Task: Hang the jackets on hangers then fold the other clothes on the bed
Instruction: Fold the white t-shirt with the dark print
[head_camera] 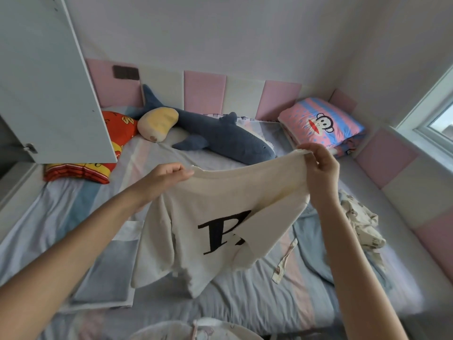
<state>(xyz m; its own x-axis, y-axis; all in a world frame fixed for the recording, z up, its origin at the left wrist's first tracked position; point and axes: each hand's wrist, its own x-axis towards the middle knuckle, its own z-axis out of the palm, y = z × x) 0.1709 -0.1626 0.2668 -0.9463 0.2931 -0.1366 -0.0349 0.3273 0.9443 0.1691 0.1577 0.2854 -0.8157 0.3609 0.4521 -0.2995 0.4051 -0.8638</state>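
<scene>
The bed (pixel 73 217) lay beneath both grips, its striped sheet spread under the hanging cloth. A white wardrobe door (pixel 49 82) stood open well to the left of the left hand's grip. Between the two grips hung the cream top (pixel 208 192), lifted clear of the sheet at its upper edge. Its body drooped below the hands with a black letter showing, and its lowest folds reached the sheet or nearly so. Beyond the grips lay a blue shark plush (pixel 220 136). Just below and to the right of the right hand's grip, a crumpled patterned garment (pixel 362 224) sat on the bed, not yet folded.

The left hand (pixel 164 177) pinched the top's edge between thumb and curled fingers. The right hand (pixel 321 173) held the opposite end higher, its fingers closed round a bunched corner.

The top looked light, soft and limp. It would probably sag and crease wherever unsupported, and it seemed neither slippery nor fragile. Taking hold at the two shoulder points seemed best, so that it hung square before being laid flat for folding.
</scene>
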